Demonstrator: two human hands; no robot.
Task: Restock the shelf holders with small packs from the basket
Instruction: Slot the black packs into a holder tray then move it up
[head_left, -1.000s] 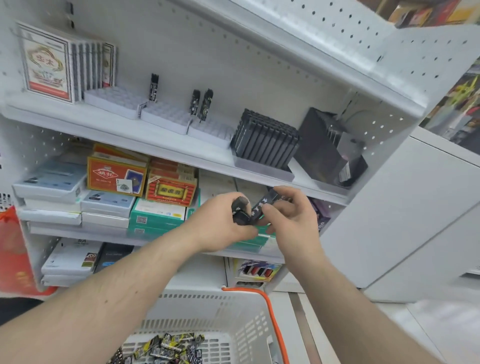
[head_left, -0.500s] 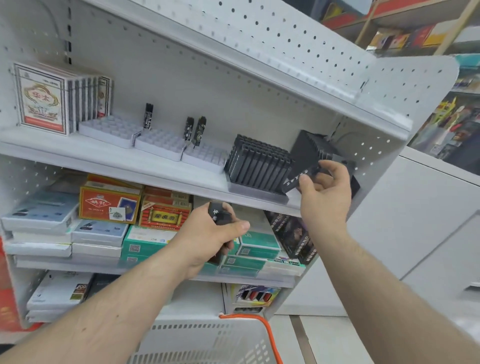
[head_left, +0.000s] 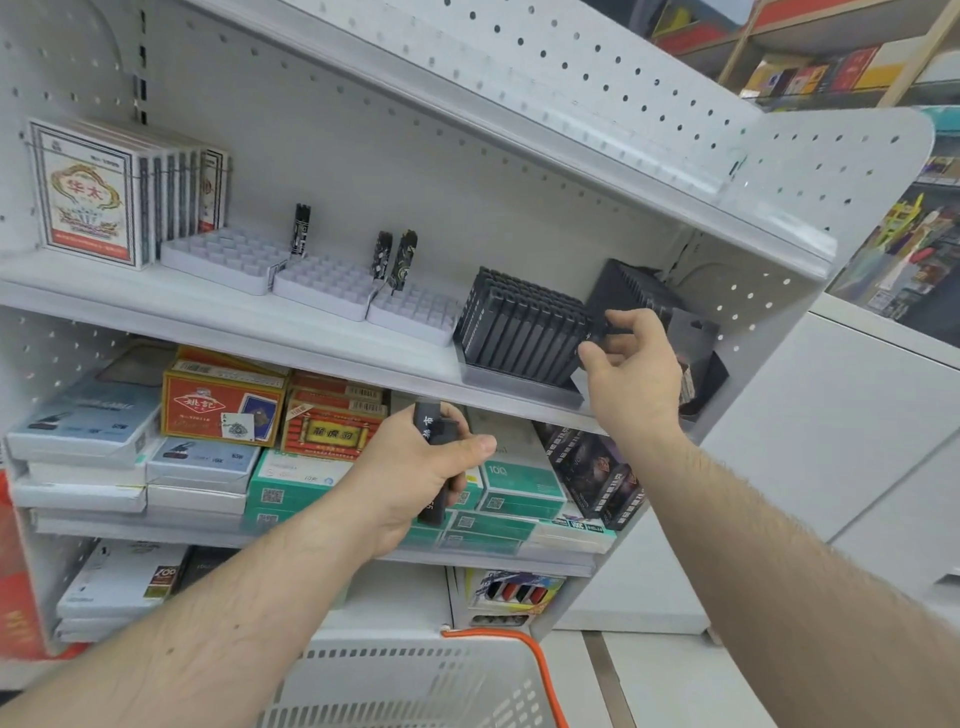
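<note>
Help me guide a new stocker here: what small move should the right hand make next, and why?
Probably ease the black pack down into the end slot of the black holder. The right hand pinches it at the holder's right edge; the left hand holds more packs.

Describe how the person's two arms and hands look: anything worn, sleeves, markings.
Both forearms are bare as far as the picture shows; no sleeve edge comes into view. The left hand and right hand wear no gloves, and no rings, watch or wristband can be seen. Both forearms carry visible hair. No tattoos or other markings show. The upper arms lie outside the picture.
</note>
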